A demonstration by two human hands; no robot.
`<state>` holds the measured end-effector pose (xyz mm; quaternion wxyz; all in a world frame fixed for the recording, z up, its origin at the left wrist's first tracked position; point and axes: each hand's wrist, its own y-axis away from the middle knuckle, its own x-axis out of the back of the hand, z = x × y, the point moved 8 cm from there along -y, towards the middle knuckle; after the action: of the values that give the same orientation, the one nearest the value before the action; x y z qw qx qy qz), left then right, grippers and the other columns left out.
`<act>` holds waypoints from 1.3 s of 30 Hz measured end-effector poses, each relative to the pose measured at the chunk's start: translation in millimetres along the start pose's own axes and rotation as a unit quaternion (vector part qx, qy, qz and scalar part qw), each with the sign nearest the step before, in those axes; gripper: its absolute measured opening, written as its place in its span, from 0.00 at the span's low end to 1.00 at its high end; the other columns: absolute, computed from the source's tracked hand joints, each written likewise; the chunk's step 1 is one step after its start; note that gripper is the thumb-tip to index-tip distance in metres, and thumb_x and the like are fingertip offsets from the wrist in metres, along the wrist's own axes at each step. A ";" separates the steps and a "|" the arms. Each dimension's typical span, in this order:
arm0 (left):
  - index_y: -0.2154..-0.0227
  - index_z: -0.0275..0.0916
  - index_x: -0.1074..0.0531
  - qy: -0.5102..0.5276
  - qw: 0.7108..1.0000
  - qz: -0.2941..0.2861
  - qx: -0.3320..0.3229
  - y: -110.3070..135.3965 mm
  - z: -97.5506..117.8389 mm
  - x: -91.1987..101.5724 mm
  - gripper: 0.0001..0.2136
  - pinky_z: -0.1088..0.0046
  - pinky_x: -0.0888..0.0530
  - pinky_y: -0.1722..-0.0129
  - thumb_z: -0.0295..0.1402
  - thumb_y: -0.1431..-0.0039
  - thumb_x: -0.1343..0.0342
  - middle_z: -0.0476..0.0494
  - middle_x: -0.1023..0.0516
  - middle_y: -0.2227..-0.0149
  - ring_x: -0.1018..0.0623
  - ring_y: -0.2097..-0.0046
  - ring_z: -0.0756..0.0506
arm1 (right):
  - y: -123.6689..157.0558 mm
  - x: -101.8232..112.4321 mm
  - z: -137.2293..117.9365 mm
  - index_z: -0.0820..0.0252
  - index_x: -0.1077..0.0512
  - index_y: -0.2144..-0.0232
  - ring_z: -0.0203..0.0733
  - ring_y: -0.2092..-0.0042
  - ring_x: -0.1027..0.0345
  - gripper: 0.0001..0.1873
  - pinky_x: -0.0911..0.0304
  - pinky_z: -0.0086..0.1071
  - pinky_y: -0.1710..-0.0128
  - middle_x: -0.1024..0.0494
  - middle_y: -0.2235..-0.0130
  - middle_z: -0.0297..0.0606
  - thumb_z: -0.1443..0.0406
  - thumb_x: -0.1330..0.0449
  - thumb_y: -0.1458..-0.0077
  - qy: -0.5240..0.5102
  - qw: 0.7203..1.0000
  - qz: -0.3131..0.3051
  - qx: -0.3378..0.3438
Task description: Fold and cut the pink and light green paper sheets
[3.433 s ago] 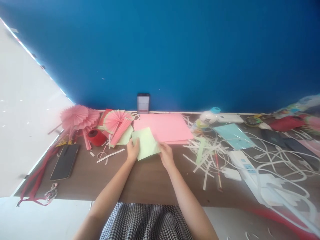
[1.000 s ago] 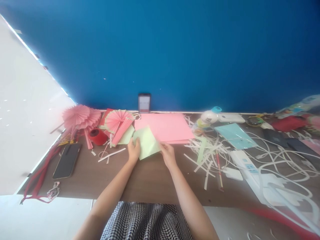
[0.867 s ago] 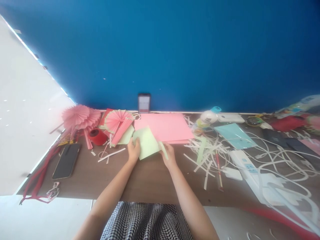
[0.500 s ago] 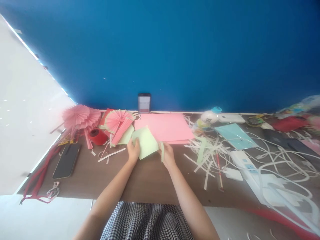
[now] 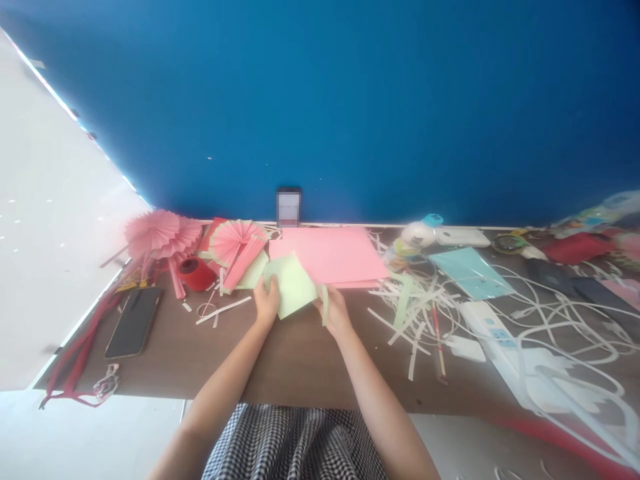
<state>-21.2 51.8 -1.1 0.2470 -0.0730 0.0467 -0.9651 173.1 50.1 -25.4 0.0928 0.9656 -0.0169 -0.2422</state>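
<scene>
A sheet of light green paper (image 5: 295,285) is held up between my hands, tilted over the table. My left hand (image 5: 267,300) grips its left edge, thumb on top and fingers beneath. At its right corner, my right hand (image 5: 334,310) is closed on the paper's edge. A narrow light green strip (image 5: 325,305) stands up there against the fingers; whether it is still joined to the sheet I cannot tell. Behind the sheet lies pink paper (image 5: 335,253). Left of it is a pleated pink paper fan (image 5: 239,243) with a pale green rim.
A phone (image 5: 289,207) leans on the blue wall. To the left are folded pink fans (image 5: 160,237), a red thread spool (image 5: 197,274) and a dark phone (image 5: 134,323). On the right are paper scraps (image 5: 415,300), a glue bottle (image 5: 417,235), a pencil (image 5: 439,343) and a power strip (image 5: 493,333).
The green sheet's left corner has shifted very slightly; both hands keep their places and their hold.
</scene>
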 end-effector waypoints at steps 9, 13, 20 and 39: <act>0.62 0.35 0.30 0.009 1.000 0.006 0.008 0.3 0.0 1.9 0.15 0.66 0.32 0.58 0.39 0.47 0.50 0.40 0.25 0.64 0.27 0.60 0.43 | 3.8 -6.8 -6.1 0.57 0.28 0.71 0.41 0.64 0.32 0.13 0.35 0.35 0.65 0.26 0.67 0.36 0.56 0.36 0.59 0.012 1.000 -0.024 0.002; 0.64 0.35 0.30 0.004 1.000 0.005 0.016 -0.9 -0.9 2.3 0.14 0.68 0.32 0.59 0.40 0.47 0.51 0.41 0.26 0.65 0.27 0.61 0.44 | 3.1 -3.0 -3.2 0.57 0.27 0.70 0.41 0.65 0.32 0.13 0.34 0.33 0.68 0.26 0.68 0.36 0.58 0.37 0.59 0.040 0.999 -0.016 -0.004; 0.67 0.36 0.30 -0.016 1.000 0.004 -0.016 -4.5 6.2 4.7 0.13 0.71 0.32 0.63 0.41 0.47 0.51 0.44 0.27 0.69 0.28 0.65 0.46 | 0.2 7.0 3.2 0.58 0.27 0.71 0.40 0.70 0.31 0.15 0.34 0.33 0.72 0.25 0.70 0.35 0.57 0.35 0.63 0.080 0.996 0.043 0.012; 0.69 0.37 0.32 -0.069 0.996 0.015 -0.050 -2.5 12.0 7.2 0.12 0.73 0.34 0.67 0.40 0.45 0.53 0.48 0.30 0.74 0.30 0.70 0.48 | -0.3 12.9 7.6 0.59 0.27 0.73 0.39 0.74 0.32 0.12 0.34 0.35 0.72 0.26 0.76 0.33 0.58 0.36 0.61 0.064 0.995 0.073 0.018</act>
<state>-26.7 49.8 11.9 0.2603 -0.1510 0.0791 -0.9504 180.9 48.1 -38.0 0.0933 0.9769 -0.0855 -0.1720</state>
